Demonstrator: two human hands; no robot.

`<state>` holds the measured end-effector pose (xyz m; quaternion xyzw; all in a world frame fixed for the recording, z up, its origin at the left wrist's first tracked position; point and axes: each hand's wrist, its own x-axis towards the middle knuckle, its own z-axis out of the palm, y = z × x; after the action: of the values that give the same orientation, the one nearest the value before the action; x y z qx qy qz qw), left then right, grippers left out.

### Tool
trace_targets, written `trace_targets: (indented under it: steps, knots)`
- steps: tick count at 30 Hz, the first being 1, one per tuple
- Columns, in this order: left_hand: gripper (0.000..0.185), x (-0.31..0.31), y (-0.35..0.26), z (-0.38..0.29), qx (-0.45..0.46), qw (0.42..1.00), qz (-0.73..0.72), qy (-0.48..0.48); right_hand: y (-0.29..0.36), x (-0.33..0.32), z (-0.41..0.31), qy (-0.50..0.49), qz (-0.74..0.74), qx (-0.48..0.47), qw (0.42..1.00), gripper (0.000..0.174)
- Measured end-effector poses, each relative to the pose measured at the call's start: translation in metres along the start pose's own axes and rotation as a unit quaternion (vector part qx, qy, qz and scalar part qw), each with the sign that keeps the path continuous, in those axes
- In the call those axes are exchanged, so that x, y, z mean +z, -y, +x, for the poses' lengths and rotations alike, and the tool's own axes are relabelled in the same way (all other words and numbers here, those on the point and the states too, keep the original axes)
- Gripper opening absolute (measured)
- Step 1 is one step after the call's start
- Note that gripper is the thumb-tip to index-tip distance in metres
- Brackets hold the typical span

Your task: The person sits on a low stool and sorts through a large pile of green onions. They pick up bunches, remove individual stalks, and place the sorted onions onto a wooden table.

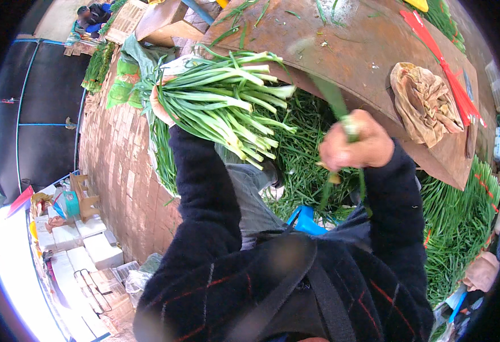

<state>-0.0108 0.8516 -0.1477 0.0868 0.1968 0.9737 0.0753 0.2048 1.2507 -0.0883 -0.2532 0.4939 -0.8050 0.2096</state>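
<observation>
On the left, my left hand [161, 104] grips a thick bunch of long green-leaved stalks [233, 102], their pale cut-looking ends fanned to the right. The leafy tops and part of that hand are hidden behind the bunch. My right hand [354, 143] is closed around blurred green stalks [333, 96], which stick up past the thumb and also hang below the fist. It is apart from the bunch, in front of the table's near edge. Beneath and between both hands lies a heap of loose green leaves [301, 145].
A brown table [352, 47] bears leaf scraps, a crumpled cloth [425, 102], red ties [446, 68] and a knife [470, 115]. More greens [459, 218] are piled at right. A blue plastic stool [307, 220] is below me. White boxes [100, 250] stand at left; a person [94, 19] is far off.
</observation>
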Motion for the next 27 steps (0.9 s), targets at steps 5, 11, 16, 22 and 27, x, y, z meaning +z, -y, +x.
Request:
trace_targets:
  steps: [5, 11, 16, 22, 27]
  knots:
    - [0.019, 0.009, -0.001, -0.005, 0.052, 0.994, -0.097, 0.028, 0.015, -0.017, -0.019, -0.032, 0.179, -0.206, 0.962, 0.02]
    - [0.018, 0.021, -0.002, -0.008, -0.028, 0.978, -0.163, 0.129, 0.003, -0.012, 0.006, -0.251, -0.314, -0.014, 0.916, 0.025]
    - [0.017, 0.034, -0.002, -0.009, -0.077, 0.964, -0.176, 0.182, -0.007, -0.006, 0.02, -0.275, -0.214, 0.0, 0.937, 0.029]
    - [0.02, 0.05, 0.005, -0.007, -0.099, 0.951, -0.19, 0.223, -0.003, -0.006, 0.042, -0.355, -0.191, -0.028, 0.915, 0.045]
    - [0.03, 0.057, 0.014, -0.006, -0.07, 0.951, -0.184, 0.237, -0.007, -0.001, 0.051, -0.303, -0.152, 0.118, 0.934, 0.057]
